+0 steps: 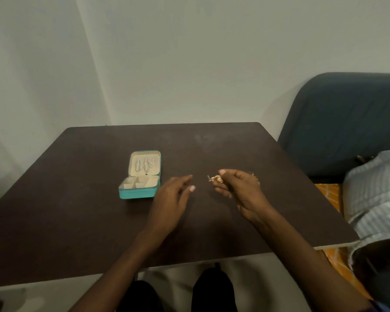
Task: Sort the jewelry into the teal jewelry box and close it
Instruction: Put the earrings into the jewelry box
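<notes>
One box (140, 176) noted on the dark table (77, 221), left of centre, lid open and laid back flat. Teal outside, cream lining; the lid panel carries small pale hanging pieces, too small to identify, and the base is split into several small compartments. Right hand (239, 190) is raised just over the table, right of the box, thumb and fingers pinching a small gold piece (216, 179). More gold shows behind that hand's knuckles. Left hand (171, 199) lies between box and right hand, fingers relaxed, holding nothing.
</notes>
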Demonstrator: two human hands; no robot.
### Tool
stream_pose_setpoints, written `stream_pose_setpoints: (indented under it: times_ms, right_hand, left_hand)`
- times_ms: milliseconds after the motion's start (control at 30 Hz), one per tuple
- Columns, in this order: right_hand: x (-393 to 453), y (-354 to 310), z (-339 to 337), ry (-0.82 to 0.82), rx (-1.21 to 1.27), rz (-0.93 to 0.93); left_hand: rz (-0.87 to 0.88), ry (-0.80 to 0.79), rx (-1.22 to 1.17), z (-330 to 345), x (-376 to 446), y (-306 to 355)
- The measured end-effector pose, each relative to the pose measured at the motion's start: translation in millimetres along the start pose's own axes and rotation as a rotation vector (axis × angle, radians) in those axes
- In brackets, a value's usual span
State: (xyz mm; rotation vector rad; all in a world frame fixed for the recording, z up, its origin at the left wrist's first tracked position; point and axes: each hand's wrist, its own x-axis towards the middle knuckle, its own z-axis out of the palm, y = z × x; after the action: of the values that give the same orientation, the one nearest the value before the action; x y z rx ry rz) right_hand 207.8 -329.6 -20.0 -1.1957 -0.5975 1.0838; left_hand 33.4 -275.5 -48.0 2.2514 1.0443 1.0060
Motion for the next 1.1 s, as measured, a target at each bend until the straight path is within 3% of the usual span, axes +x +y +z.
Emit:
stream_pose_setpoints:
  times_ms: [100,433,533,700,833,967,1100]
  right_hand:
    - [-7.5,12.9,12.2,-0.069,0.118,0.090]
    - [-9.7,33.7,-7.4,-0.109,0.060,0.179]
    - [-4.8,38.1,-17.2,-0.162,-0.152,0.141]
    - [30.8,23.5,-62.9,0.186,-0.915,-0.365]
    - [62.9,17.0,-96.8,0.259,-1.370,-0.413]
    - [67.4,19.6,-100.7,0.242,-1.534,-0.417]
    - [61.3,23.6,-95.3,0.305,-1.538,-0.491]
  left_hand:
    - [-0.185,-0.157,-0.305,18.5,8.0,17.9]
    - [-0.274,-0.042,-0.531,36.2,7.0,25.4]
    - [-0.296,-0.031,-0.604,37.9,8.9,23.6]
    - [-0.328,-0.053,-0.601,35.3,11.3,15.3]
    - [-0.338,-0.057,-0.578,31.7,11.8,6.5]
    - [-0.354,-0.041,-0.583,30.7,11.9,2.9]
    - [-0.336,-0.044,-0.569,28.9,11.0,0.3]
